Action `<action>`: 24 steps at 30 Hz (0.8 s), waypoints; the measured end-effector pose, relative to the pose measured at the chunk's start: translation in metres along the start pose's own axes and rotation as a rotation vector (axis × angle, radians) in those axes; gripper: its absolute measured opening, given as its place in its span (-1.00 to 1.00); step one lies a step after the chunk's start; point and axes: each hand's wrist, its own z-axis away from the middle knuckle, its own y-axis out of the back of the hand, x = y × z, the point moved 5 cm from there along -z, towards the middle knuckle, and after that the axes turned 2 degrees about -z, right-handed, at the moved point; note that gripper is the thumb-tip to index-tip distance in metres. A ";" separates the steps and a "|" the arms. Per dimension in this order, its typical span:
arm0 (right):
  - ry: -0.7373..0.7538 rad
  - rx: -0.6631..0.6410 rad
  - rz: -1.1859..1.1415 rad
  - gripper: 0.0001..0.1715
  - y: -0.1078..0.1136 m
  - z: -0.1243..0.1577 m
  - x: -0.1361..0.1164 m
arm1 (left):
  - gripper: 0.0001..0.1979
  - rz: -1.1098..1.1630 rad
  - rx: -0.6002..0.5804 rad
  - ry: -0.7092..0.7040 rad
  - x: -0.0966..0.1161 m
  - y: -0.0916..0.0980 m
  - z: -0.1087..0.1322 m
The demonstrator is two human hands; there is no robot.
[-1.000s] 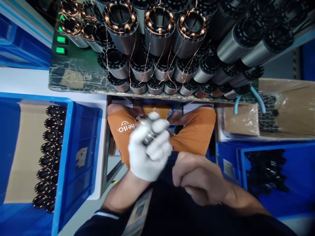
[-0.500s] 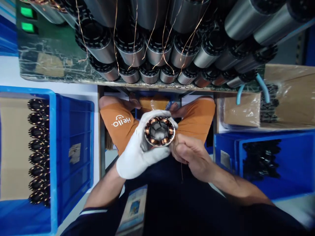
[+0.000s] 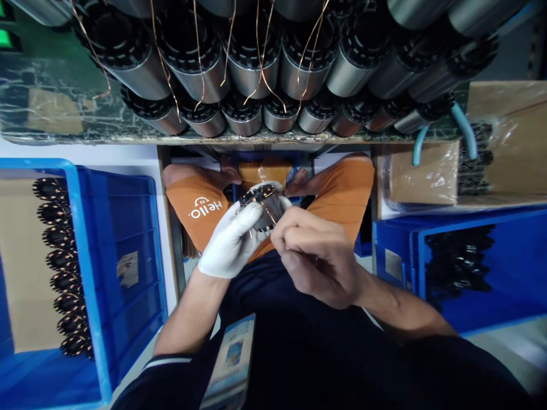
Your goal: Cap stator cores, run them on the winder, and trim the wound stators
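Scuffed green bench spans the space beyond both hands, bearing rows of metal cylinders with trailing copper wires. Gloved and wrapped firmly around a stator, the left hand has it tilted at its fingers, thumb across it. Just right of the stator sits the bare right hand, fingers curled; I cannot tell whether they pinch anything. Well left of the gloved hand, a blue bin holds copper-wound rings.
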 end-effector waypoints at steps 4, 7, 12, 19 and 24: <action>-0.029 -0.183 0.187 -0.71 -0.007 0.028 0.010 | -0.45 0.092 0.126 -0.101 -0.008 0.008 -0.008; -0.068 -0.308 0.207 -0.69 0.014 0.043 0.005 | -0.62 -0.114 0.165 -0.256 -0.001 0.008 -0.009; -0.401 -0.093 0.162 -0.77 0.068 0.023 0.006 | -0.64 -0.791 0.168 -0.563 0.029 -0.006 0.011; -0.496 0.042 -0.139 -0.77 0.043 -0.011 0.030 | -0.11 -0.989 0.088 -0.668 0.020 -0.020 0.028; -0.440 0.109 0.020 -0.76 0.044 -0.005 0.025 | -0.17 -0.916 0.207 -0.686 0.010 -0.022 0.031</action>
